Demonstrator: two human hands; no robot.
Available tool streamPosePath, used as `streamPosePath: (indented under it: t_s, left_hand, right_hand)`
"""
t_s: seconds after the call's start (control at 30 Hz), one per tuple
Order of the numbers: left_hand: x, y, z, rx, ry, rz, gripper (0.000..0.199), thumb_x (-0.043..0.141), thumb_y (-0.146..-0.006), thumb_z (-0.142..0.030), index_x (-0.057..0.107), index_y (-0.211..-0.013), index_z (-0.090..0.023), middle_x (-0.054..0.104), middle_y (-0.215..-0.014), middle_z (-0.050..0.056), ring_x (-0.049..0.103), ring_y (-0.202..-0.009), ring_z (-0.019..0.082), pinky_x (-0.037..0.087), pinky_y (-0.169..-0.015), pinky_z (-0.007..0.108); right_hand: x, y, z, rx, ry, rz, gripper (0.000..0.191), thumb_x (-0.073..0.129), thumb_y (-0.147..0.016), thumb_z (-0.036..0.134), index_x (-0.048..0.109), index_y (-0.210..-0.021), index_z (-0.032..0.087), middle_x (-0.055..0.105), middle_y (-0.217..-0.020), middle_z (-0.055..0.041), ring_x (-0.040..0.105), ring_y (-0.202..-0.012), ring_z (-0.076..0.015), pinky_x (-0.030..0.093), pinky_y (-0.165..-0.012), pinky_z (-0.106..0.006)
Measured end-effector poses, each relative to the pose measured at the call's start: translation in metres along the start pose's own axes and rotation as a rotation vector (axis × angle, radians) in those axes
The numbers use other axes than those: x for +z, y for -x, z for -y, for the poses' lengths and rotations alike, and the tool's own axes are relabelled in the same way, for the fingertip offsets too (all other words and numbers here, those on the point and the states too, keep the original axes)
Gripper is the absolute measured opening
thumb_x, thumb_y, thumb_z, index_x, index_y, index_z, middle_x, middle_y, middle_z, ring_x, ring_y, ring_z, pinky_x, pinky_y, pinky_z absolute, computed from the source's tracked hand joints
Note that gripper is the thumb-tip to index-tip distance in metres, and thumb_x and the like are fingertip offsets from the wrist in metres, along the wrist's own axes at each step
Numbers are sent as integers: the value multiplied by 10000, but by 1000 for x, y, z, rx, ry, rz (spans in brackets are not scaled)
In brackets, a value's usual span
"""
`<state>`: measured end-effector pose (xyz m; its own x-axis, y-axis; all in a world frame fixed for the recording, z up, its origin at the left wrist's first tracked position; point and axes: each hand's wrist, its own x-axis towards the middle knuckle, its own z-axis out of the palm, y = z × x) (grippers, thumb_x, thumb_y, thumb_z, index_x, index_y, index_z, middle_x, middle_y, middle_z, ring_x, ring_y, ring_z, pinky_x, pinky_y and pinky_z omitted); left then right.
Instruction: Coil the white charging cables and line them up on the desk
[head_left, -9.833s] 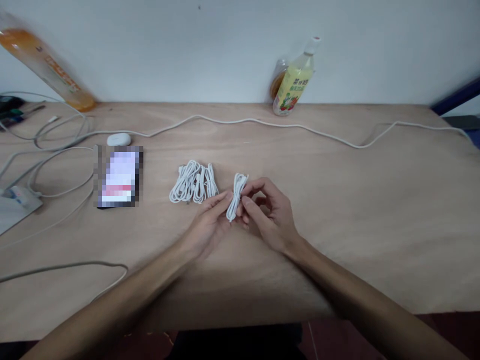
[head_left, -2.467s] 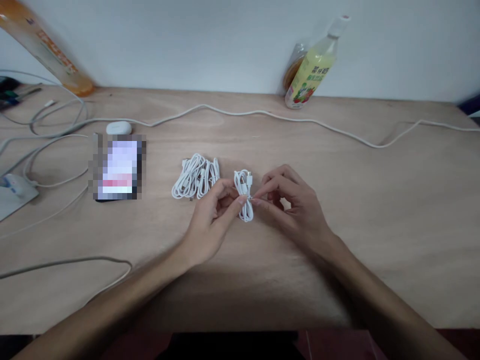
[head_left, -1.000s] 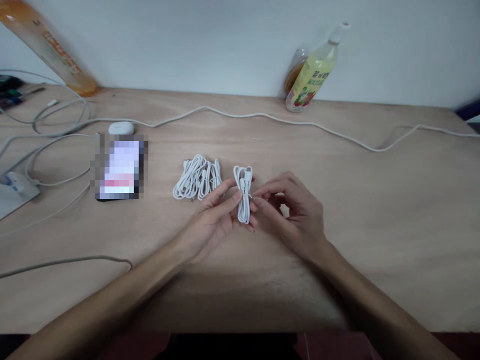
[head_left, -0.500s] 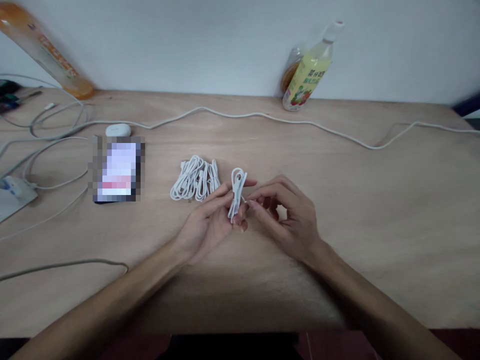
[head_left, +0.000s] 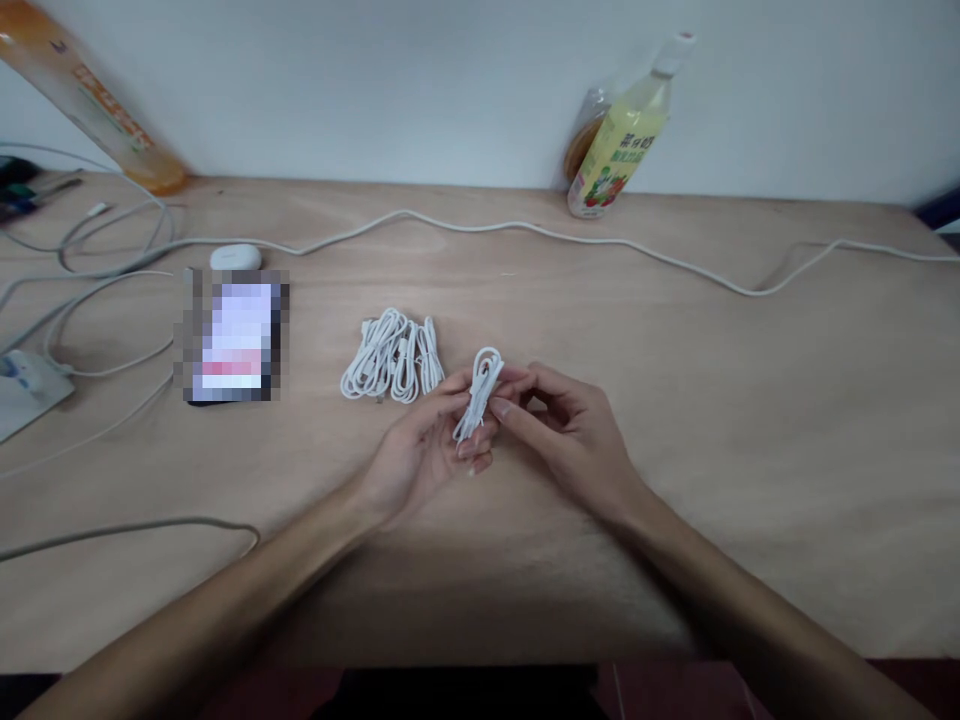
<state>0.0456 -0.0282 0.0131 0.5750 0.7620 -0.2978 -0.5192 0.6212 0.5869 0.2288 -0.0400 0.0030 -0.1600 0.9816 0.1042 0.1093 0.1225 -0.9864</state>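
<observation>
The near edge of the desk [head_left: 750, 420] is crossed by both forearms, and its far edge is bounded by a pale wall. Ample room is left for the elbows on either side, with a broad stretch of wood spread out beyond the right hand [head_left: 581, 440]. A coiled white cable [head_left: 478, 395] is held above the desk in the left hand [head_left: 409, 455], whose grip is closed on it. The coil is touched along its right side by the right fingertips (whether anything is pinched in that grip cannot be told).

The fingers behind the coil are partly hidden. The phone [head_left: 236, 340] is masked by blurred blocks, and the orange bottle [head_left: 105, 110] is cut off at the top left. A round brownish item [head_left: 581, 145] is half covered by the yellow bottle [head_left: 619, 150].

Two bottles, one phone and one small white case [head_left: 235, 258] can be counted. Just left of the hands, a cluster of coiled cables [head_left: 390, 358] is seen, its exact number obscured by overlapping loops. One long cable [head_left: 517, 226] is stretched across the back.
</observation>
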Motion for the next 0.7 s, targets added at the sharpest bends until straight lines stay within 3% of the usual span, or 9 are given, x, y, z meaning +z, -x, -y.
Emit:
streamPosePath:
  t_s: [0.17, 0.3, 0.4, 0.7]
  left_hand:
    - [0, 1, -1, -51, -1, 14, 314, 611, -1039, -288, 787, -1271, -171, 501, -725, -7, 293, -599, 122, 379, -588, 216]
    - [0, 1, -1, -67, -18, -2, 259, 589, -1065, -300, 794, -1108, -148, 491, -729, -7, 292, -597, 120, 367, -581, 219]
    - [1, 1, -1, -61, -35, 6, 242, 581, -1065, -291, 753, -978, -145, 480, -722, -9, 293, -592, 113, 356, -580, 213]
    - [0, 0, 0, -82, -97, 39, 236, 513, -1100, -323, 606, -926, -195, 453, -695, -30, 221, -572, 117, 312, -567, 214]
  right_hand:
    - [-3, 1, 2, -308, 328, -162, 93, 763, -990, 187, 779, -942, 265, 703, -824, 2, 620, -677, -155, 524, -600, -309]
    - [-5, 3, 1, -568, 491, -141, 124, 755, -1015, 138, 789, -1036, 255, 763, -910, -25, 643, -684, -157, 563, -617, -318]
    - [-5, 3, -2, -588, 525, -122, 124, 749, -1031, 133, 783, -1067, 247, 781, -964, -38, 668, -701, -157, 584, -628, -317]
    - [-8, 1, -5, -593, 576, -83, 113, 725, -1058, 136, 761, -1065, 244, 783, -988, -50, 725, -820, -187, 617, -703, -331]
